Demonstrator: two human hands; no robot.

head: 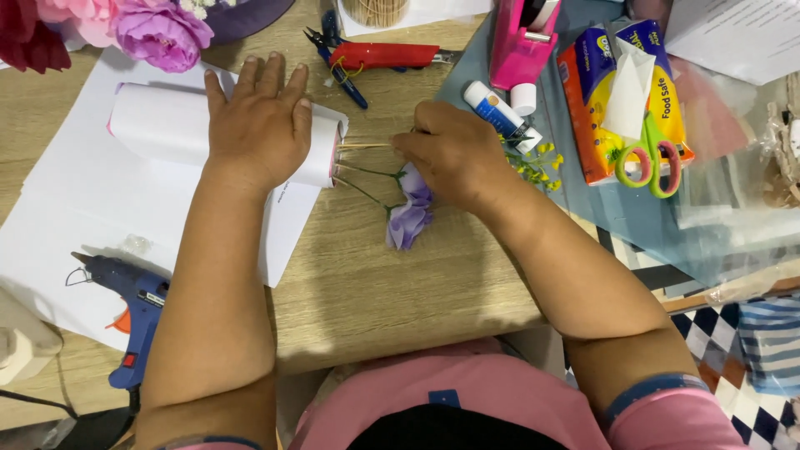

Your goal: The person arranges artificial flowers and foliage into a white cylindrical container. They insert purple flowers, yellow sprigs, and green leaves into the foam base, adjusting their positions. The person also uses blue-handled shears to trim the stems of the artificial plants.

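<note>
Glue gun [133,304] nearest; my left hand [258,121] lies spread flat on the paper roll [167,125] sheathing stems [367,171], my right hand [454,154] pinching purple flowers [410,218].

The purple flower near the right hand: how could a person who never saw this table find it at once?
Start at the wooden table and find the roll of white paper pressed flat by the left hand. Thin green stems run from the roll's open end toward the right hand. The purple flower lies just under that hand, the only lilac bloom on bare wood; the small yellow flowers are beyond the hand.
</note>
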